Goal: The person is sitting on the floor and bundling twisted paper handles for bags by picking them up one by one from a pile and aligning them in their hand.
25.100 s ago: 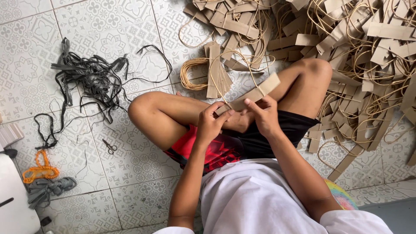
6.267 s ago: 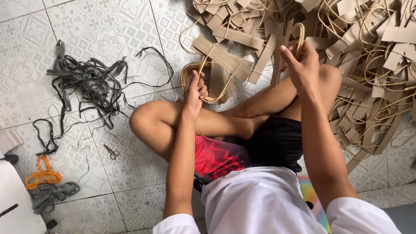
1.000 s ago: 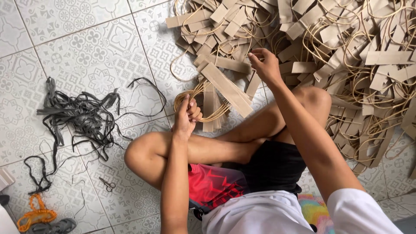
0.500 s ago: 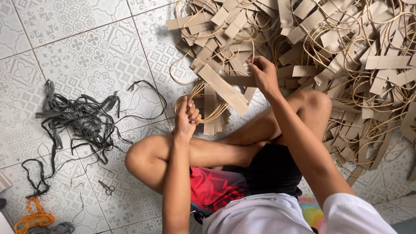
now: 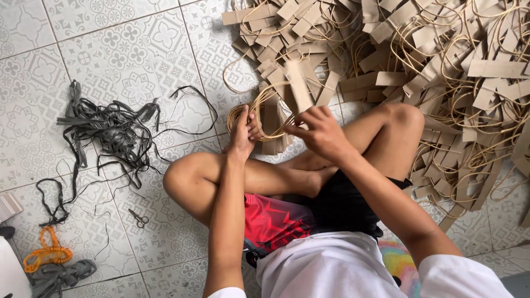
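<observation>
Left hand (image 5: 243,129) grips the cord bundle (image 5: 259,118), fingers closed. Right hand (image 5: 320,132), just right of the bundle, pinches a cardboard strip (image 5: 298,86). Scissors (image 5: 139,218) lie well left.

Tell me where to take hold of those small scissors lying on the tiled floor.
Take the small scissors by the looped handles at the lower right end, coming straight down from above. They lie flat on the bare tile, blades pointing up-left, with only thin dark strands nearby.

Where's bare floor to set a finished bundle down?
Bare patterned floor tile lies at upper left, between the tangle of dark grey straps and the heap of tan cardboard strips with cord loops. Crowded: everything right of the knees, under that heap.
</observation>
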